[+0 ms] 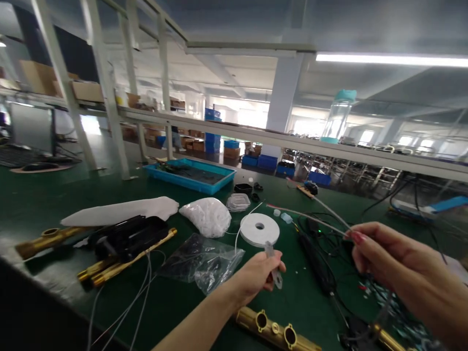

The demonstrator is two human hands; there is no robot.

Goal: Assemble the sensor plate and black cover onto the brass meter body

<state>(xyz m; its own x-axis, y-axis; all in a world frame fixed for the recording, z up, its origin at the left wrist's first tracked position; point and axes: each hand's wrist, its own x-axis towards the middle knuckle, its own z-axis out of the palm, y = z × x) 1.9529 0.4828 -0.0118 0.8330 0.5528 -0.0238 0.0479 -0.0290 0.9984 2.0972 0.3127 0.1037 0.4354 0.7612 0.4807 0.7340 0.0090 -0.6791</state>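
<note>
My left hand (258, 273) is closed around a small see-through plastic piece (269, 249) with a hole near its lower end. Between the thumb and fingertips of my right hand (387, 256) are pinched thin pale wires (331, 209). One wire runs up to a small tan part with a black end (310, 189); another stretches left across the bench. Below my left hand lies a brass pipe (268, 325) with round ports. A white roll of tape (250, 234) lies just beyond that hand. Left of my right hand rests a black pen-shaped tool (317, 263) with a cord.
A blue tray (190, 184) sits at the back of the green bench. Left are brass pipes with black housings (127, 239). A white plastic bag (208, 217) and a see-through bag (215, 263) lie centrally. A bottle (336, 117) stands on the shelf rail.
</note>
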